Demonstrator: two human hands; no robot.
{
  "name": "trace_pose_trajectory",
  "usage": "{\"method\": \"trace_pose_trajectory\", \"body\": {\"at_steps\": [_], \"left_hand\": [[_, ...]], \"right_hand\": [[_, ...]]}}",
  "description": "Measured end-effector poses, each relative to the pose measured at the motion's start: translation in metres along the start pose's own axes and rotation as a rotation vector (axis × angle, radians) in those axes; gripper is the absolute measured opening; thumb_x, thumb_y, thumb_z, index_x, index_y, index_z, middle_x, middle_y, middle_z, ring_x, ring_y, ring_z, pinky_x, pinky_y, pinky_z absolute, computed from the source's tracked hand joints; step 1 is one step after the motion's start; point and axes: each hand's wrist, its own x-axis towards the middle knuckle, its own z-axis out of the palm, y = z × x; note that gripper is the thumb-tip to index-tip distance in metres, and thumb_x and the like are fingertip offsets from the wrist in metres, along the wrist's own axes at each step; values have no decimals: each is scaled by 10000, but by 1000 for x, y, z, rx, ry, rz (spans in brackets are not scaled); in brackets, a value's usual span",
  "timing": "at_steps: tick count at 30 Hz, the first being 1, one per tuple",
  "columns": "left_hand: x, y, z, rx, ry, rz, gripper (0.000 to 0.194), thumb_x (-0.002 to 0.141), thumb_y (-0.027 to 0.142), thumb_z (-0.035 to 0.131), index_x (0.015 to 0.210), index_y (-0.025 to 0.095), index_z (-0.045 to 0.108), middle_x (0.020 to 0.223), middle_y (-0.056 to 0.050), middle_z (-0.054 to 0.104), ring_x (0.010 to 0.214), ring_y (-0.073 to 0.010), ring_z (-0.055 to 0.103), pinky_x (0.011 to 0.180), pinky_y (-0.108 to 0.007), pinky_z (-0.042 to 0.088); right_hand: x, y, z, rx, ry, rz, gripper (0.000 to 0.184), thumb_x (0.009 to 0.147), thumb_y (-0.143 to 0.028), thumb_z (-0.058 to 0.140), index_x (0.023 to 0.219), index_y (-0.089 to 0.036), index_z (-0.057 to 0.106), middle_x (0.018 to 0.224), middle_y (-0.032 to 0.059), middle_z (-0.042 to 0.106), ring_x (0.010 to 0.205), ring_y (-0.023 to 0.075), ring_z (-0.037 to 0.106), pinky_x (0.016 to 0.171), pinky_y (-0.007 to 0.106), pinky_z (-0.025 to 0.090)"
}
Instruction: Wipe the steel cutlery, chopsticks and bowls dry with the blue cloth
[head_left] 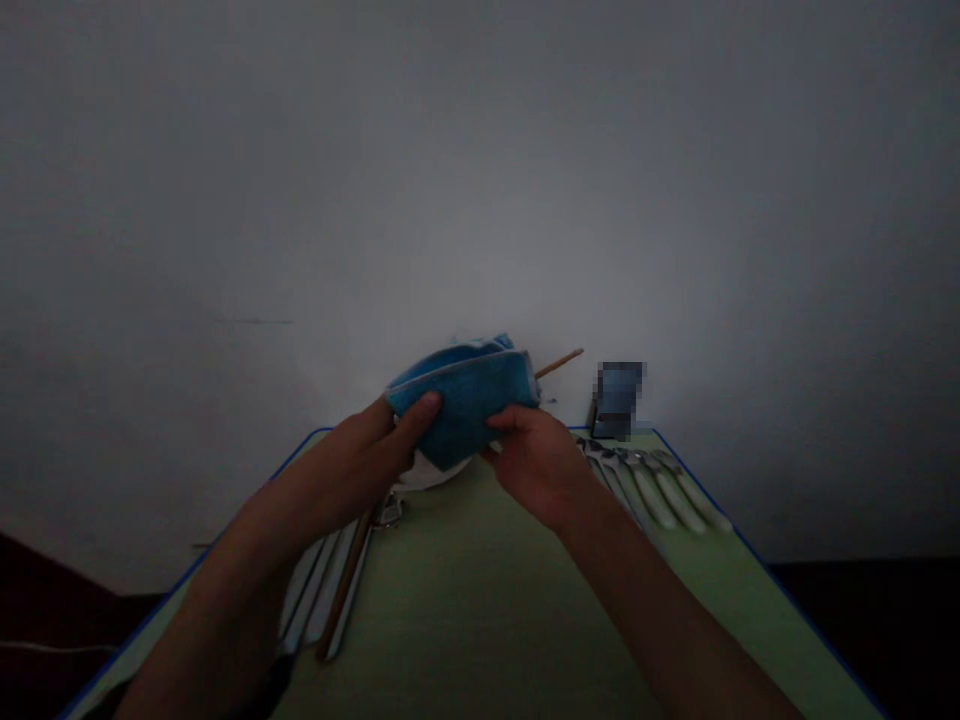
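Note:
My left hand [386, 438] is closed on the left end of a blue cloth [471, 402], its thumb pressed on the front. The cloth is folded over and held up above the far part of the table. My right hand [536, 455] grips the cloth's lower right side, thumb in front. A thin brown wooden stick [562, 361] pokes out of the cloth at the upper right; its other end is hidden in the folds, so its kind does not show. Below the cloth, part of a white dish [431, 475] shows.
On the green table [465, 620] with blue edges, several long utensils [349, 580] lie at left, one brown, beside a metal spoon head [390, 511]. Several pale-handled utensils [682, 500] lie at right. Behind them stands a blurred-out device [619, 400] near the grey wall [480, 180].

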Motion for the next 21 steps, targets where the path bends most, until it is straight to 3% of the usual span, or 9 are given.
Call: {"method": "trace_pose_trajectory", "body": {"at_steps": [3, 8, 11, 15, 18, 21], "left_hand": [[3, -1, 2, 60, 91, 17, 436, 835, 585, 357, 908, 171, 475, 670, -18, 597, 590, -185, 579, 527, -300, 436], [3, 4, 1, 89, 140, -58, 430, 804, 580, 424, 953, 178, 390, 619, 9, 550, 547, -192, 569, 475, -288, 402], [2, 4, 0, 98, 87, -19, 390, 793, 554, 459, 928, 195, 387, 652, 10, 550, 582, -191, 571, 507, -296, 415], [-1, 1, 1, 47, -15, 124, 341, 790, 502, 480, 928, 194, 425, 783, -27, 590, 691, -196, 579, 592, -321, 453], [-5, 4, 3, 15, -135, 188, 299, 820, 474, 454, 940, 201, 433, 774, -8, 579, 655, -167, 554, 571, -293, 445], [-7, 8, 5, 11, -181, 154, 295, 851, 493, 395, 889, 203, 427, 681, 20, 529, 601, -152, 525, 526, -269, 415]], "right_hand": [[2, 2, -3, 66, 54, 155, 329, 628, 12, 461, 849, -180, 611, 724, -19, 663, 690, 127, 584, 761, 300, 489], [5, 1, -7, 113, 58, 154, 270, 691, -14, 432, 836, -182, 586, 681, -26, 635, 645, 119, 582, 678, 276, 488], [2, 0, -4, 80, 6, 199, 147, 746, -98, 484, 812, -179, 588, 732, -14, 650, 665, 115, 589, 694, 275, 494], [2, 6, -1, 79, -90, 77, 163, 785, -242, 573, 931, -179, 608, 899, 10, 685, 814, 129, 624, 838, 288, 485], [6, 11, -3, 116, 9, 18, 183, 814, -280, 556, 957, -180, 614, 942, 21, 696, 864, 145, 632, 879, 324, 484], [10, 11, -5, 162, 106, -15, 165, 836, -275, 532, 941, -185, 622, 953, 17, 702, 889, 140, 634, 888, 322, 485]]}}
